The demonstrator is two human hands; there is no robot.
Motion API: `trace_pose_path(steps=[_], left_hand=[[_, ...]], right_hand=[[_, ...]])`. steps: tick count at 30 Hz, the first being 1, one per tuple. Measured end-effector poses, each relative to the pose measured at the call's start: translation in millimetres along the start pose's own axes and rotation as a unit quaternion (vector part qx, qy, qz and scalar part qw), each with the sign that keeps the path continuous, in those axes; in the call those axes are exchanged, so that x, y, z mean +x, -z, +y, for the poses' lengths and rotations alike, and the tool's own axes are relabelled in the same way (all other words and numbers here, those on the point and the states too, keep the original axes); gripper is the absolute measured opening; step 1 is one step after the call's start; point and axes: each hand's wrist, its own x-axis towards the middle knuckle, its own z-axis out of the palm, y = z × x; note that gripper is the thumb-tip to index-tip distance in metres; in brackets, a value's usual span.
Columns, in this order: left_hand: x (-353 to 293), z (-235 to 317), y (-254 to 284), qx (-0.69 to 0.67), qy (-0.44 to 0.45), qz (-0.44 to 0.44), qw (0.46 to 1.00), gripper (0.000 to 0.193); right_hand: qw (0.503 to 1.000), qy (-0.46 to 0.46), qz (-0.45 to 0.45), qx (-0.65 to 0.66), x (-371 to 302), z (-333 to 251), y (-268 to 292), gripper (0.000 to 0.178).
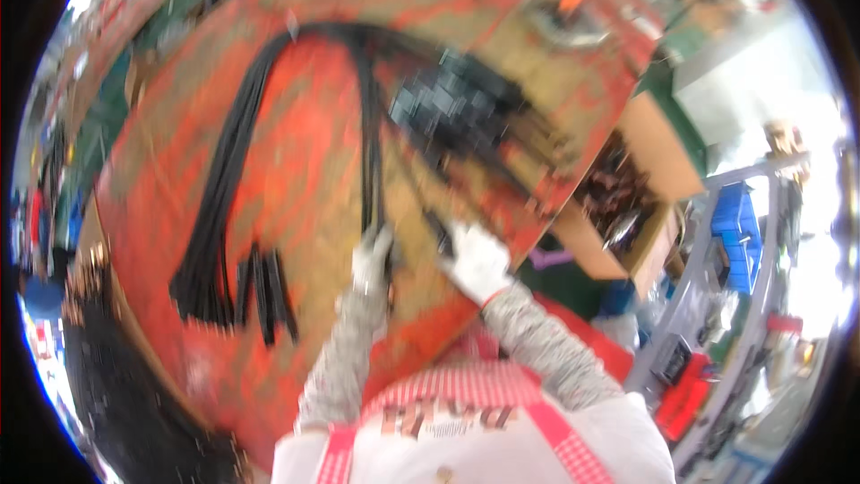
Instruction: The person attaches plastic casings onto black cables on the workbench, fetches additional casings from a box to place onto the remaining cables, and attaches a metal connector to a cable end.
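Observation:
Black cables (369,152) run down the middle of the worn red table (313,170) to my left hand (371,260). That hand, in a white glove, is closed around their lower ends. My right hand (477,262), also gloved, is closed on a thick black cable end (437,229), whose thin lead slants up toward the pile. Motion blur hides the fine detail there. A long looped bundle of black cables (235,152) arches over the left side of the table. Several short black strips (266,291) lie beside its lower end.
A pile of dark, shiny parts (461,108) lies beyond my right hand. Off the table's right edge stands an open cardboard box (658,246) of brownish parts, with blue bins (736,237) farther right. A round, orange-topped object (569,18) sits far right; black bundles (125,385) lie lower left.

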Motion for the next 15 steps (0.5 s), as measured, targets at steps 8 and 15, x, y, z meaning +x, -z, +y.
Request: trace_pose_path(steps=[8, 15], left_hand=[[1, 13, -12, -0.035, 0.076, 0.017, 0.996, 0.029], [-11, 12, -5, -0.005, 0.069, 0.009, 0.998, 0.034]], right_hand=[[0.916, -0.116, -0.070, 0.377, 92, 12, -6, 0.055], [0.975, 0.102, 0.144, 0.133, 96, -35, 17, 0.043]])
